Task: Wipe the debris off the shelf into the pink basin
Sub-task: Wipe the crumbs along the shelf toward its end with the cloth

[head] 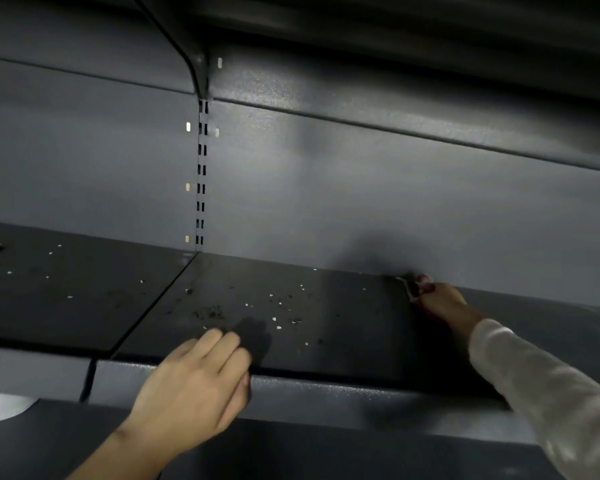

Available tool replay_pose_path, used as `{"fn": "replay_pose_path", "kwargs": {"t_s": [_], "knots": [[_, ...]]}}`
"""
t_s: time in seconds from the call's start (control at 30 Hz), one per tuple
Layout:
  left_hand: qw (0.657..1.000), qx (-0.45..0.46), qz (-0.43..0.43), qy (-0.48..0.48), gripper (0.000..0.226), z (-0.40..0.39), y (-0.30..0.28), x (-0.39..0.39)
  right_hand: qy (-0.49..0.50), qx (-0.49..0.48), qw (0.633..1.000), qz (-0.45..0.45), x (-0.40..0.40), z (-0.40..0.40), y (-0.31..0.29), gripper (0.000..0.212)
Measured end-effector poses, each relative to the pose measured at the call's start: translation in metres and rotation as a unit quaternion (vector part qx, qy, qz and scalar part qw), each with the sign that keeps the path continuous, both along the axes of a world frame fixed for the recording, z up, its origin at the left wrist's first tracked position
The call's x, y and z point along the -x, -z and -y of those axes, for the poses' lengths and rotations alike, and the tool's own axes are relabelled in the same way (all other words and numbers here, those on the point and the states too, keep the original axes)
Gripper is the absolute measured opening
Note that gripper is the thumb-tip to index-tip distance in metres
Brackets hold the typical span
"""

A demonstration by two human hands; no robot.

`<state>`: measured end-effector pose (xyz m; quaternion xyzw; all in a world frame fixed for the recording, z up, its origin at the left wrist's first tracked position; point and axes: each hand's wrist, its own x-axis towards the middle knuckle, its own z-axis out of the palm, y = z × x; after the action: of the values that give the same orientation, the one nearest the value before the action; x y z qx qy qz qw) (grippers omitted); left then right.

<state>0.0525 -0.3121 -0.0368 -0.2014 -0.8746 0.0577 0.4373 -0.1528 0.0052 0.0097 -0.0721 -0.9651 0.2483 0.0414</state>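
Note:
A dark grey metal shelf (343,323) runs across the view at chest height. Debris (278,311), white crumbs and dark flecks, is scattered over its middle part. My right hand (437,301) reaches deep to the back of the shelf, near the back wall, and is closed on a small dark reddish thing (420,284), too blurred to identify. My left hand (201,379) rests on the shelf's front lip, fingers curled over the edge and touching the surface just in front of the debris. No pink basin is in view.
A second shelf panel (66,289) on the left, past a seam, also carries scattered crumbs. A slotted upright (201,174) divides the grey back wall. Another shelf (361,15) hangs close overhead. A white patch (4,405) shows at the lower left.

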Motion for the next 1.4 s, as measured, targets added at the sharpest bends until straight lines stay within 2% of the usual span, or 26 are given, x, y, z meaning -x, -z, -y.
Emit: {"fn": "replay_pose_path", "kwargs": {"t_s": [0.17,0.3,0.43,0.53,0.6,0.67,0.83,0.93,1.07,1.17,1.23,1.3,1.4], "knots": [[1.000,-0.006,0.014,0.002,0.024,-0.001,0.000,-0.001,-0.173,0.003,0.985,-0.014,0.006,0.090,-0.001,0.018],[1.000,-0.008,-0.001,0.000,0.024,-0.002,-0.002,-0.003,-0.233,0.064,0.970,-0.004,-0.019,0.115,-0.001,0.020],[1.000,0.001,-0.004,0.003,0.024,0.000,-0.001,-0.002,-0.316,0.168,0.933,0.029,-0.040,0.113,-0.004,0.031],[1.000,0.004,0.002,0.002,0.024,0.002,-0.002,-0.002,-0.255,0.256,0.932,-0.037,-0.020,0.089,-0.013,0.037],[1.000,0.004,0.003,0.002,0.024,0.002,-0.002,-0.002,-0.180,0.272,0.942,-0.081,0.002,0.070,-0.016,0.026],[1.000,0.008,0.001,0.002,0.022,0.002,-0.002,-0.001,-0.128,0.248,0.957,-0.074,0.023,0.064,-0.010,0.014],[1.000,0.000,0.003,0.003,0.018,0.000,0.001,0.001,-0.102,0.100,0.988,-0.054,0.048,0.091,0.011,0.022],[1.000,0.008,0.009,0.000,0.018,0.000,0.002,-0.001,-0.139,0.072,0.987,-0.032,0.039,0.098,0.008,0.027],[1.000,0.013,0.013,-0.007,0.019,-0.002,-0.001,-0.002,-0.261,0.075,0.962,-0.011,0.005,0.131,0.003,0.021],[1.000,0.016,0.017,-0.012,0.022,-0.003,-0.002,-0.005,-0.328,0.141,0.933,0.041,-0.027,0.152,-0.003,0.021],[0.999,0.023,0.023,-0.018,0.023,-0.003,-0.003,-0.006,-0.366,0.165,0.915,0.044,-0.044,0.153,-0.006,0.028],[0.999,0.029,0.025,-0.026,0.025,-0.003,-0.004,-0.008,-0.384,0.176,0.906,0.027,-0.058,0.143,-0.009,0.028],[0.999,0.030,0.026,-0.030,0.025,-0.003,-0.006,-0.009,-0.319,0.245,0.916,0.004,-0.063,0.104,-0.019,0.023]]}}
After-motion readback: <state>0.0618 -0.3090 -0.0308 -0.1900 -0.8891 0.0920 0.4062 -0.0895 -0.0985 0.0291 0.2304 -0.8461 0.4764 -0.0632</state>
